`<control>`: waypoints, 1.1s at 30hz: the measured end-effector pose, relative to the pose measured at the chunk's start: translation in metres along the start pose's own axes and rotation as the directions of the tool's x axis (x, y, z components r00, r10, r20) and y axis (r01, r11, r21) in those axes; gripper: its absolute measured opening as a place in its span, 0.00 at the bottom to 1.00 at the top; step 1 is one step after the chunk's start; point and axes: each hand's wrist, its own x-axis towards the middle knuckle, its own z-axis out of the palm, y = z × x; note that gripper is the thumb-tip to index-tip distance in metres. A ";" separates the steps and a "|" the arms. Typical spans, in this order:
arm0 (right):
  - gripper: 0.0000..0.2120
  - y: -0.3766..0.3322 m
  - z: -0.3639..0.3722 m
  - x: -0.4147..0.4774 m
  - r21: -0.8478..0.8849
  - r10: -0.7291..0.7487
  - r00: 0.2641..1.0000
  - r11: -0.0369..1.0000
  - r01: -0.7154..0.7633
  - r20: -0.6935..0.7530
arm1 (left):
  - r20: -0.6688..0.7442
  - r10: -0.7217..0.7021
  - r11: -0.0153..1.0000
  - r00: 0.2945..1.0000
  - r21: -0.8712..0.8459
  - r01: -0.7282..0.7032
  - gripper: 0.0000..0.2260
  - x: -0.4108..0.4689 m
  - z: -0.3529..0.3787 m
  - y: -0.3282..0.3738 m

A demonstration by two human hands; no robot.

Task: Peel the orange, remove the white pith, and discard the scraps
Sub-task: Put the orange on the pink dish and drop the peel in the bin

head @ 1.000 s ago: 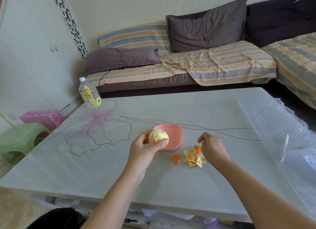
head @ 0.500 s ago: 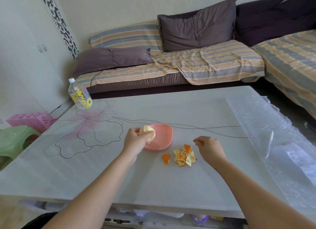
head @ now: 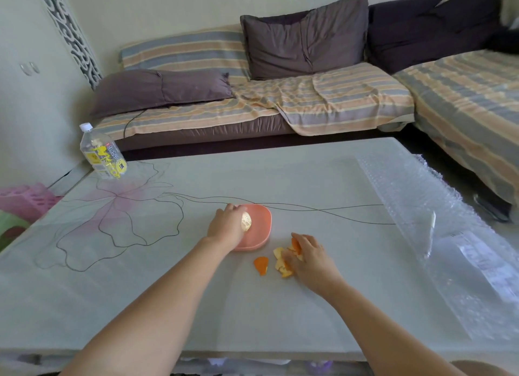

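My left hand (head: pixel 227 226) holds the peeled orange (head: pixel 246 221), pale with pith, down inside the pink bowl (head: pixel 262 227) on the table. Only a sliver of the fruit shows past my fingers. To the right, my right hand (head: pixel 307 256) lies over the pile of orange peel scraps (head: pixel 283 263), fingers curled onto the pieces. One loose peel piece (head: pixel 261 265) sits apart, just left of the pile.
A plastic bottle (head: pixel 102 154) stands at the table's far left corner. Bubble wrap (head: pixel 438 229) covers the table's right side. A striped sofa with purple cushions (head: pixel 306 36) lies beyond the table (head: pixel 140 277). Pink and green stools (head: pixel 16 207) stand at the left.
My left hand has lowered the orange from above the bowl's edge into the bowl. My right hand has moved left and down onto the peel pile.
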 end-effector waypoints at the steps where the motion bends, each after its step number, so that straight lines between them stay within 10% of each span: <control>1: 0.26 -0.002 0.004 0.000 0.015 0.002 1.000 1.000 -0.002 -0.013 | -0.004 0.005 0.995 1.000 -0.095 -0.005 0.27 -0.002 0.000 -0.002; 9: 0.26 -0.022 0.040 -0.012 -0.076 -0.011 0.982 0.997 -0.003 -0.187 | -0.391 -0.229 0.801 0.892 -0.596 -0.055 0.23 -0.095 0.013 -0.015; 14: 0.18 -0.040 0.057 -0.009 -0.321 0.031 0.966 0.940 -0.116 -0.257 | -0.232 -0.299 0.717 0.925 -0.695 0.057 0.19 -0.153 0.043 -0.021; 20: 0.10 -0.018 0.042 -0.023 -0.271 -0.202 0.971 0.949 0.161 -0.130 | 0.042 -0.351 0.352 0.935 -0.920 0.173 0.10 -0.169 0.038 -0.023; 28: 0.08 0.016 0.007 -0.071 -0.156 -0.345 0.937 0.929 0.335 -0.045 | 0.524 0.062 -0.337 0.849 -0.790 0.512 0.07 -0.198 0.034 0.014; 33: 0.14 0.017 0.000 -0.079 -0.126 -0.315 0.948 0.943 0.309 -0.034 | 0.671 0.446 -0.238 0.593 -0.549 0.801 0.12 -0.219 0.059 0.031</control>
